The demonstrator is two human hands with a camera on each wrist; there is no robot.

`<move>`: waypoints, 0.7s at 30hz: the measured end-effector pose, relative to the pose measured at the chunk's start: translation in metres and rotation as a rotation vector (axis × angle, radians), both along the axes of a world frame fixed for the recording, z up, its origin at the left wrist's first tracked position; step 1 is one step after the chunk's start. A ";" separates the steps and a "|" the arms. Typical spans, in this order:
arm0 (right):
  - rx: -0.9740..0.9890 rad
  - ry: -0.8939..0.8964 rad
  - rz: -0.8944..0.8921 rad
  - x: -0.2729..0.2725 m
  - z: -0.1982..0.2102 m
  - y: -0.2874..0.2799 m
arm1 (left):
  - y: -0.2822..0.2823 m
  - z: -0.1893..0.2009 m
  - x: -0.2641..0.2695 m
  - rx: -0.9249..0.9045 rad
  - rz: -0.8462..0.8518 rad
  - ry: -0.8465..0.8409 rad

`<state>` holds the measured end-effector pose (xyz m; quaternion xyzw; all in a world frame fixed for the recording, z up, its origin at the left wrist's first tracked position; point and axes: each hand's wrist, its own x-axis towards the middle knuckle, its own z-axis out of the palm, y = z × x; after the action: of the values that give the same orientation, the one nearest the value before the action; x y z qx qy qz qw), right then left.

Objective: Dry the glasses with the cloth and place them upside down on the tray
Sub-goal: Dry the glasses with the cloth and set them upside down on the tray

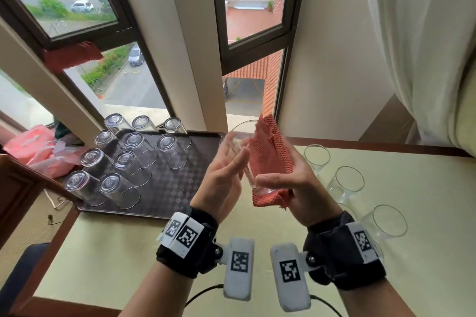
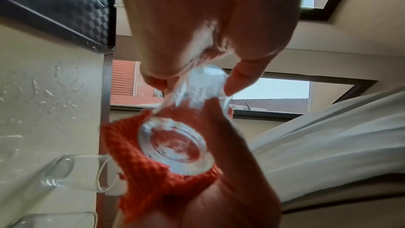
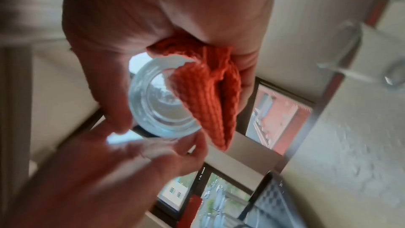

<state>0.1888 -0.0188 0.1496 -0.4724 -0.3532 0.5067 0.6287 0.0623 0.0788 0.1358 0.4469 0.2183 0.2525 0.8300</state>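
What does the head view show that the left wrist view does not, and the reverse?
Only the head view: ten upside-down glasses in rows on the tray, and the marked wrist bands. Only the left wrist view: the thick base of the held glass from below, and water drops on the table. Both: the left hand and the right hand holding that glass, with the red cloth against it.

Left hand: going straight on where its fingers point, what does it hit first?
The glass, which the left hand pinches now; past it, likely the window, though depth is unclear.
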 end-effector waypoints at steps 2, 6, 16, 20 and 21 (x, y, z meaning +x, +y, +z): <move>-0.018 -0.191 -0.092 0.000 -0.001 0.002 | 0.003 0.003 0.001 -0.006 0.052 0.044; -0.027 -0.324 -0.083 -0.008 -0.004 0.003 | -0.006 0.005 0.009 0.021 0.030 0.055; -0.044 0.015 0.049 -0.003 0.001 0.007 | -0.004 0.001 -0.006 0.050 -0.036 0.091; -0.060 -0.202 -0.109 -0.007 -0.004 0.009 | 0.009 -0.001 -0.013 0.052 0.086 0.126; -0.067 -0.262 -0.132 -0.011 -0.007 0.009 | 0.008 0.000 -0.013 0.048 0.084 0.120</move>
<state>0.1779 -0.0100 0.1422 -0.5774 -0.3835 0.4098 0.5929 0.0492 0.0869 0.1355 0.4712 0.2799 0.2650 0.7934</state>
